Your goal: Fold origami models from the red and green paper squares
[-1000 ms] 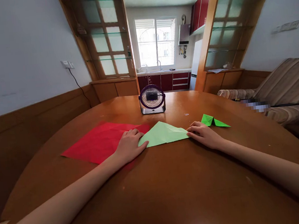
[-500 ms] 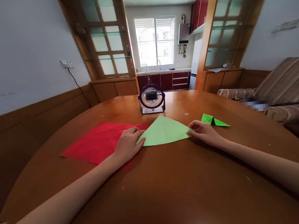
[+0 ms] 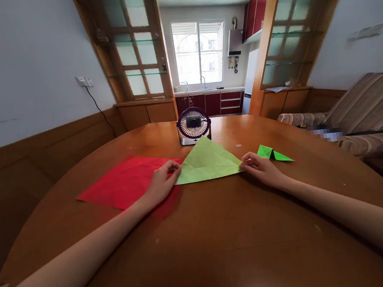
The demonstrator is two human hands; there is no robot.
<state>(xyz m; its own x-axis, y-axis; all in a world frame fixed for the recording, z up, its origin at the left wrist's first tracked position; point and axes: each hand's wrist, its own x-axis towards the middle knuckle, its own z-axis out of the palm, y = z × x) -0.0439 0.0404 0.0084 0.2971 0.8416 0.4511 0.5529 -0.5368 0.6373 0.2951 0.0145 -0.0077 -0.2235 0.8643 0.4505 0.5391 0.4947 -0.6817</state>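
Green paper triangle point(image 3: 208, 162) apex points away; hands point(image 3: 161, 183) pinch base corners.

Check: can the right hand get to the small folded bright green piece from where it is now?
Probably yes. The right hand pinches the light green paper's right corner, and the bright green folded piece lies just beyond it on bare table, nothing between. It would have to let go first.

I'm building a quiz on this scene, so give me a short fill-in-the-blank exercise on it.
1. Both hands pinch corners of the light ___ paper.
2. The left hand lies over a ___ sheet.
3. Behind the paper stands a small ___.
4. The right hand is beside a folded green piece on the ___.

Missing: green; red; fan; table
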